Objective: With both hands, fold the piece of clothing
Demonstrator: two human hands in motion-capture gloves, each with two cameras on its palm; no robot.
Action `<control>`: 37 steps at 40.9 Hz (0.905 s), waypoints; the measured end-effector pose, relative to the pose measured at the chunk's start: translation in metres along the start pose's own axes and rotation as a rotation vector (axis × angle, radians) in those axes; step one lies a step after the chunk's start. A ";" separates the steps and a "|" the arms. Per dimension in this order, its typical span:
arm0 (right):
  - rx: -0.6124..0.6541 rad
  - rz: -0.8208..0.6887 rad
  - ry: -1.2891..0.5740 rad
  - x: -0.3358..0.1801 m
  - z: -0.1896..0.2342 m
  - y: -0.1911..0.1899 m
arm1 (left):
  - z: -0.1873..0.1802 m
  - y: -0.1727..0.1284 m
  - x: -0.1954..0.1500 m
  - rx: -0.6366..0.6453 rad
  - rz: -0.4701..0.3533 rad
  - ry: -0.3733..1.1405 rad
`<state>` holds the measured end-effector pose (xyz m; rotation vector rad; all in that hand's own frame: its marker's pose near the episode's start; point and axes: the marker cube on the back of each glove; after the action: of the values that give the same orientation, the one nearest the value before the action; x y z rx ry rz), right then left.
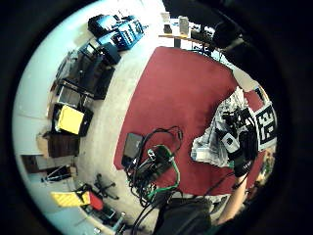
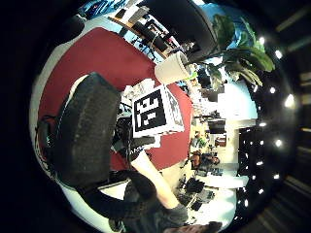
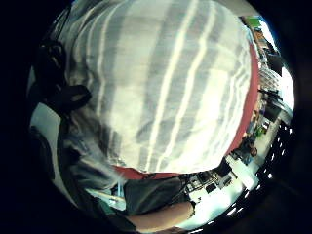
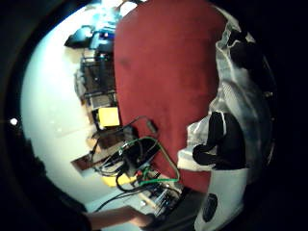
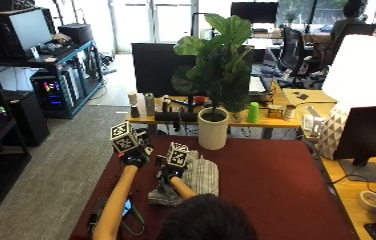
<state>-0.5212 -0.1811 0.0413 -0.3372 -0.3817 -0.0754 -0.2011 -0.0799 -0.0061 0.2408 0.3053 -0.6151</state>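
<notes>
On the red table (image 5: 268, 175), the left hand (image 5: 135, 159) hovers off the cloth at about 9 o'clock from it; whether its fingers are curled I cannot tell. The right hand (image 5: 170, 172) pinches the striped garment (image 5: 201, 177), which runs 12 to 6 o'clock and lies nearer this hand

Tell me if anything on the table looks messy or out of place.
The striped garment lies bunched and rumpled on the red table, its near end crumpled into a heap, not flat. The right hand rests on it; the left hand is beside it. Nothing looks spilled or damaged.
</notes>
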 end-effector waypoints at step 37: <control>0.282 -0.096 -0.042 0.091 -0.148 0.045 | 0.029 -0.002 0.044 -0.103 0.008 -0.088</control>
<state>-0.3784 -0.1892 -0.0675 -0.0415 -0.4439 -0.1075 -0.1621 -0.1136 0.0055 0.1153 0.2502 -0.5982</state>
